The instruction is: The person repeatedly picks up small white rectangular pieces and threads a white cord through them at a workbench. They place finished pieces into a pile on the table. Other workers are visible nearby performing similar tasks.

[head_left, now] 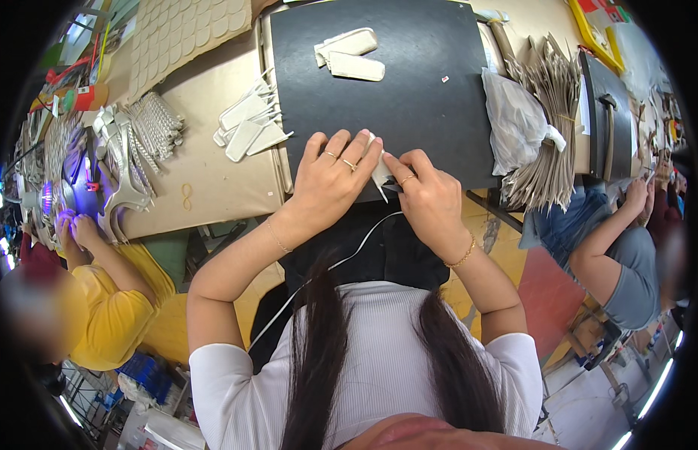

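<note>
Over the near edge of a black mat [439,90], my left hand [326,180] and my right hand [430,196] meet at a small off-white, leather-like piece [380,174]. Left fingers press along one side of it, bent and close together. The right thumb and fingers pinch its other side, and a narrow pale tip sticks out below. My fingers hide much of the piece. Farther back on the mat lie two rounded off-white pieces [356,67], one overlapping the other. A pile of similar pieces with thin straps [248,129] sits left of the mat.
Right of the mat are a clear plastic bag [514,120] and a tied bundle of greyish strips [548,142]. Braided straps [154,124] and a perforated cardboard sheet [188,34] occupy the left. A hammer [609,135] rests on another black board. Co-workers sit on both sides.
</note>
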Available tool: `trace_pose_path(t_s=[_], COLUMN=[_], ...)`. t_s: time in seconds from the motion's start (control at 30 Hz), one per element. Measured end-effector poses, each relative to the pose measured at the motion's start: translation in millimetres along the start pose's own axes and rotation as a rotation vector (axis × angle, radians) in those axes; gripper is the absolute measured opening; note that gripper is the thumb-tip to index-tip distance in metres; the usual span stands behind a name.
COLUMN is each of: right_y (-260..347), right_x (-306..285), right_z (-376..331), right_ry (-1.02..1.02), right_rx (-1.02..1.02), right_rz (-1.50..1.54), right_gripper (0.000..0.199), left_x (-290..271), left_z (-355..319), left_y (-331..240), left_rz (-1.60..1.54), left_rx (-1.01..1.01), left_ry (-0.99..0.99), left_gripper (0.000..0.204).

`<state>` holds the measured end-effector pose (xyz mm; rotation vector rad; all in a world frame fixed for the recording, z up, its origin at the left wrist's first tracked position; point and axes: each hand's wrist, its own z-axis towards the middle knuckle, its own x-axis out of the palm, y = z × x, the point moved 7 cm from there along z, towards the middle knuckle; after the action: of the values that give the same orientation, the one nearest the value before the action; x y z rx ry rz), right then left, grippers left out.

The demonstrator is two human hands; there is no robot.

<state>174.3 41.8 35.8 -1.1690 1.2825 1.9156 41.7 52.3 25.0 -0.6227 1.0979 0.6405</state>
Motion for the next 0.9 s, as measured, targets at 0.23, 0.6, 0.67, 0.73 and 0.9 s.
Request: trace_pose_path(t_s=[0.23,0.6,0.67,0.73,0.9], right_y=[4.8,3.2,1.6,-0.2,-5.7], right_x=[-7.2,-11.6,-9.6,-7.8,-12.6], right_z=[-3.9,-18.1,-19.9,-22.4,-25.1], right_ry=[-0.020,-0.012,0.001,0.040,0.156], right_rx=[-0.077,-0.035,-0.018,0.002,0.111], right_rz=[-0.059,-0.010,0.012,0.037,0.068], right_gripper=[0.026,0.023,0.027,0.032,0.035], left_x=[-2.1,-4.6,-6.3,-5.2,0.5], left_z=[3.2,5.6,8.6,10.8,16.8], left_y=[0.1,-0.5,0.4,6.0,23.4], left_rz=[-0.012,-0.008,-0.035,-0.149,-0.356], left_rx=[-0.033,-0.037,-0.034,-0.095,-0.320], left_ry=[0.019,0.039,0.007,0.035,0.067], left_gripper=[0.036,0.035,0.033,0.035,0.042])
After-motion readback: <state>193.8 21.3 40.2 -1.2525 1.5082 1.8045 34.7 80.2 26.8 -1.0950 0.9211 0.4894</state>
